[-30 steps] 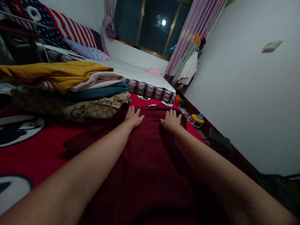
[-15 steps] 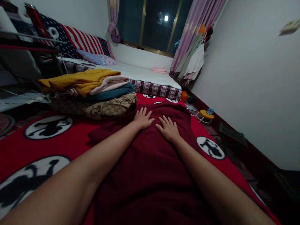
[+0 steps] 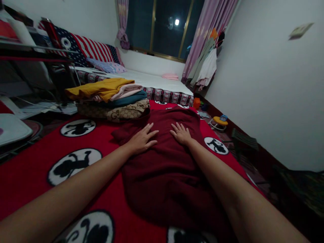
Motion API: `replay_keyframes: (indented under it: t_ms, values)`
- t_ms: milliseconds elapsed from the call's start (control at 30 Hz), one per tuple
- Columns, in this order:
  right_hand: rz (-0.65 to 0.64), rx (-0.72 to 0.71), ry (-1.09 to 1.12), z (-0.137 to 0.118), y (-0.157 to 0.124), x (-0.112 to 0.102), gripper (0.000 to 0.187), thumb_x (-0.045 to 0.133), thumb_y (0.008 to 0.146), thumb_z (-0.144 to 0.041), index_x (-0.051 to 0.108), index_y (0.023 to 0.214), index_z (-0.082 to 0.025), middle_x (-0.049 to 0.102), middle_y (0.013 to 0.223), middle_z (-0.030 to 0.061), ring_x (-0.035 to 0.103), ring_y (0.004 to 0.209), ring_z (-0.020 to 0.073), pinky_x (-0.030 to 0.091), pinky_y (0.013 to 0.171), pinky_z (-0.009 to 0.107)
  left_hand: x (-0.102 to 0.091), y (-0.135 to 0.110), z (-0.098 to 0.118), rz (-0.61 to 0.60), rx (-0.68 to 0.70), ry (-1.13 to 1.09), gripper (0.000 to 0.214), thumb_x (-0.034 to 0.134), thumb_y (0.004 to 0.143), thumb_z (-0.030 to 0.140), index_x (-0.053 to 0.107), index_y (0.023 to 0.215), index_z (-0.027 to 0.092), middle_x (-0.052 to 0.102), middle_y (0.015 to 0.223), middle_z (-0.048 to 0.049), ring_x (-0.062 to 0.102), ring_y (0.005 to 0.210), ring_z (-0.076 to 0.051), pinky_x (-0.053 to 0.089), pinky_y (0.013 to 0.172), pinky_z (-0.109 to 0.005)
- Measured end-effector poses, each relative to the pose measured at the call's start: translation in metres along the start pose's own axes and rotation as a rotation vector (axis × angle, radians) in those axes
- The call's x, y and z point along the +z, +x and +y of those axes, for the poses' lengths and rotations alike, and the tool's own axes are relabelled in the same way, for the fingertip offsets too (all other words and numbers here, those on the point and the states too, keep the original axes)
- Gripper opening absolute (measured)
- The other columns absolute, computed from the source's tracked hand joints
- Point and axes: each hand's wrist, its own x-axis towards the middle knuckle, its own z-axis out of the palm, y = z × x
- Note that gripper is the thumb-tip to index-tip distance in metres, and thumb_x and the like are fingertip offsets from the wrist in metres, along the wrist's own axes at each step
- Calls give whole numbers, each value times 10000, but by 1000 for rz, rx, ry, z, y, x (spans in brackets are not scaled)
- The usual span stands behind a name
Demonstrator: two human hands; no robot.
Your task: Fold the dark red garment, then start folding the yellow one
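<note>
A dark maroon garment [image 3: 162,168] lies spread over a red blanket [image 3: 106,185] printed with black figures in white ovals. My left hand [image 3: 143,139] rests on the garment's left side, fingers spread and palm down. To its right, my right hand [image 3: 181,133] lies flat on the same cloth with its fingers apart. Soft creases run across the garment below both hands. Just beyond my left hand stands a pile of folded clothes: a mustard yellow piece [image 3: 103,88] on top, pink and teal ones [image 3: 131,98] under it, and a brown patterned one [image 3: 126,109] at the bottom.
A bed with a white top [image 3: 149,77] stands beyond the blanket, below a window [image 3: 167,30]. To the left is a cluttered table [image 3: 32,57]. Along the right wall are a yellow-topped stool [image 3: 219,121], a dark folding stool [image 3: 244,140] and hanging clothes [image 3: 207,65].
My left hand has slid left and nearer across the garment, away from my right hand. My right hand stays flat on the cloth. The view has shifted, showing more of the garment's near end.
</note>
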Motion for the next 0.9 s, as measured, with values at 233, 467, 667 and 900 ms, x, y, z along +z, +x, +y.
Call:
replay_keyframes:
  t_ms: [233,467,667,900]
  values:
    - [-144,-129,-61,30,-80,-6,682,234,957,-600,91,1543,-282,9,1618,47,-7,1480,278,128,1149,582,-7,0,13,-19,259,-46,614,526,890,548,468,1414,234,193,1594,-112,136,1474,-277,181,1185,-440]
    - [-191,-161,-62,79,-148,-39,657,463,916,-480,328,1497,-206,244,1575,105,262,1437,278,265,1154,435,-7,-20,21,-158,175,-101,834,574,822,622,259,1512,276,-60,1609,-117,-16,1476,-329,151,1170,-506]
    - [-69,-93,53,110,-219,-63,442,528,850,-508,664,1195,-269,660,1233,79,614,1123,277,471,967,405,-41,-75,38,-458,261,-254,562,548,870,560,445,1401,406,177,1599,-5,84,1476,-314,64,1169,-555]
    - [-141,-20,236,145,-280,-53,811,750,580,-327,529,1360,-296,601,1319,108,588,1177,304,500,943,390,-75,-113,42,-536,259,-376,912,780,668,522,347,1459,391,242,1580,-50,198,1453,-331,164,1163,-553]
